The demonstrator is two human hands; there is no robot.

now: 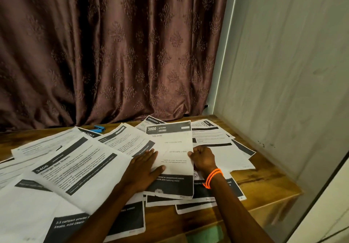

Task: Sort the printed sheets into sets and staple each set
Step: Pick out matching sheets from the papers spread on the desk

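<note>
With the right hand (203, 158) pinching the white printed "3800 KITCHEN" sheet (172, 159) by its right edge and the left hand (145, 169) pressing flat on its left, overlapping loose sheets (79, 169) left of it are likely sliding and mixing sets.

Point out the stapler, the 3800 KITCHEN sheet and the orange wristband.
stapler (97, 129): head view, on its blue body at the table's far edge.
3800 KITCHEN sheet (172, 144): head view, on its white middle.
orange wristband (213, 177): head view, on the cords around the right wrist.
</note>
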